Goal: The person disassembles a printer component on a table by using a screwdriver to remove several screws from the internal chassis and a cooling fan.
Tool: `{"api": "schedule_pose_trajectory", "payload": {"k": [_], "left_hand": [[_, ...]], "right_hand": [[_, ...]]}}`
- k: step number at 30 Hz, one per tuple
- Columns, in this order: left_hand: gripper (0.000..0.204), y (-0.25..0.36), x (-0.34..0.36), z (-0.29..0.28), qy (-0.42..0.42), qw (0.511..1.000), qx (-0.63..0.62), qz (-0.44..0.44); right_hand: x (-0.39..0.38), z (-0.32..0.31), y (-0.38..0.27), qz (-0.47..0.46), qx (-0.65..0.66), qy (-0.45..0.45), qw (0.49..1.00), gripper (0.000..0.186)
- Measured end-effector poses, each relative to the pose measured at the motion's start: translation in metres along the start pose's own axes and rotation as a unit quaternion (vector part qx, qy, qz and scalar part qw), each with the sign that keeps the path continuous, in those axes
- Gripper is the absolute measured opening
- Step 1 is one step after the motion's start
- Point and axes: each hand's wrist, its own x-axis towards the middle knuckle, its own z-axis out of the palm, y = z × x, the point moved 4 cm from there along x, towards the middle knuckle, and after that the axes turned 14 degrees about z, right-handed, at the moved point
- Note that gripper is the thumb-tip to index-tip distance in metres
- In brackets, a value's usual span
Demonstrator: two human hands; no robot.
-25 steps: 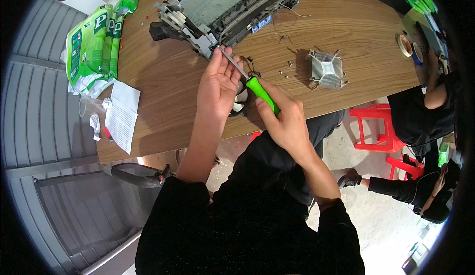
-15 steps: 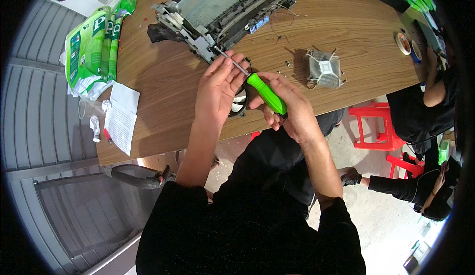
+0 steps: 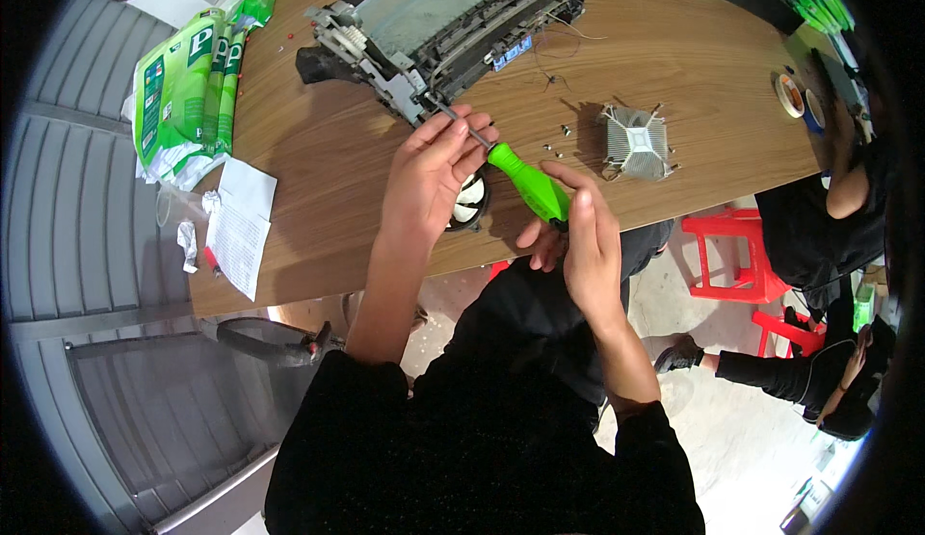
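A screwdriver with a bright green handle [image 3: 527, 182] points up and left, its tip at the near left corner of a partly stripped grey and black machine [image 3: 438, 15], which resembles printer innards. My left hand [image 3: 432, 171] pinches the metal shaft between thumb and fingers, close to that corner. Around the butt of the handle, my right hand [image 3: 590, 246] is loosened, fingers apart; whether its lower fingers touch the handle is hard to see. Partly behind my left hand lies a round black fan with white blades [image 3: 469, 200]. A few small screws [image 3: 548, 147] lie right of the shaft.
A silver finned heat sink [image 3: 636, 144] sits on the wooden table [image 3: 713, 82]. Green packs [image 3: 181, 92] and a printed sheet [image 3: 241, 232] are at the left. Tape rolls [image 3: 789, 95] lie at the right, near another person's arm [image 3: 848, 183] and red stools [image 3: 727, 256].
My right hand has loosened from the green handle and shifted slightly down and right, its fingers opening. My left hand still holds the shaft. The whole view has shifted slightly.
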Motion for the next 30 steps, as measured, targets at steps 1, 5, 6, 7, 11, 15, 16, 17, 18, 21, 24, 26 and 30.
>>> {"api": "schedule_pose_trajectory", "payload": {"k": [1,5,6,7,11,15,16,17,18,21,24,26,30], "left_hand": [[0.021,-0.003,0.005,-0.007,0.002,1.000,0.001,0.002],[0.017,-0.008,0.012,-0.015,-0.035,0.999,0.004,-0.001],[0.018,-0.005,0.009,-0.016,-0.024,1.000,-0.004,0.008],[0.020,-0.006,0.007,-0.016,-0.015,1.000,-0.015,0.012],[0.022,0.005,-0.004,0.008,-0.005,0.998,0.069,-0.001],[0.024,-0.002,0.005,-0.009,-0.011,0.999,0.034,0.000],[0.023,-0.004,0.007,-0.009,-0.019,0.999,0.029,-0.003],[0.022,-0.006,0.008,-0.009,-0.027,0.999,0.025,-0.006],[0.022,-0.007,0.007,-0.011,-0.028,0.999,0.024,-0.007],[0.022,-0.005,0.004,-0.009,-0.023,0.999,0.045,0.004],[0.023,0.002,0.001,0.005,-0.012,0.999,0.036,0.010],[0.027,0.001,-0.003,0.003,-0.016,0.998,0.053,0.007],[0.026,0.001,0.000,-0.009,-0.041,0.998,0.050,0.011]], "right_hand": [[-0.004,0.000,-0.002,-0.037,-0.026,0.019,0.999,0.044],[-0.013,0.005,-0.003,-0.258,-0.311,0.172,0.898,0.043],[-0.013,0.008,-0.004,-0.236,-0.318,0.171,0.902,0.043],[-0.014,0.005,-0.007,-0.234,-0.320,0.176,0.901,0.043],[0.002,-0.001,0.007,-0.034,-0.256,0.069,0.964,0.043],[-0.011,0.009,-0.005,-0.177,-0.248,0.154,0.940,0.052],[-0.009,0.007,-0.001,-0.261,-0.310,0.181,0.896,0.055],[-0.010,0.008,-0.001,-0.341,-0.368,0.206,0.840,0.058],[-0.006,0.007,0.000,-0.363,-0.346,0.218,0.837,0.052],[-0.003,0.002,-0.006,-0.210,-0.343,0.159,0.901,0.043],[0.009,-0.003,-0.009,-0.076,-0.220,0.115,0.966,0.045],[0.009,-0.001,-0.006,0.078,-0.107,-0.002,0.991,0.043],[-0.011,0.016,-0.013,-0.328,-0.373,0.189,0.847,0.053]]}}
